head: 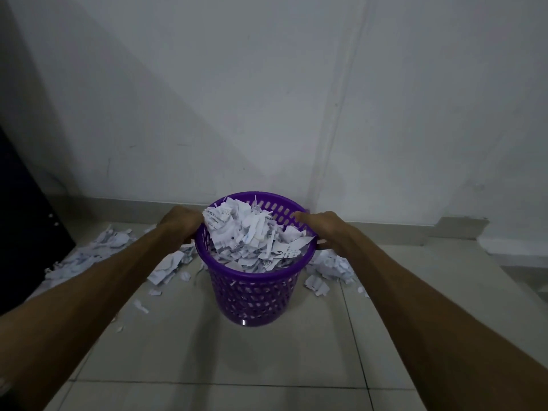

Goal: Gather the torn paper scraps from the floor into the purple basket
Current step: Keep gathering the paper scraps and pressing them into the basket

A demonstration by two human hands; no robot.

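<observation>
Purple basket [255, 295] on floor, gripped at rim by left hand [182, 225] and right hand [321, 228] | already heaped | scraps [98, 247] left both sides.

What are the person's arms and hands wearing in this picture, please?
Nothing shows on them: both forearms are bare as far as the frame's edges, with no sleeve in view. The left hand and right hand carry no glove, and no watch, ring or bracelet is visible.
</observation>
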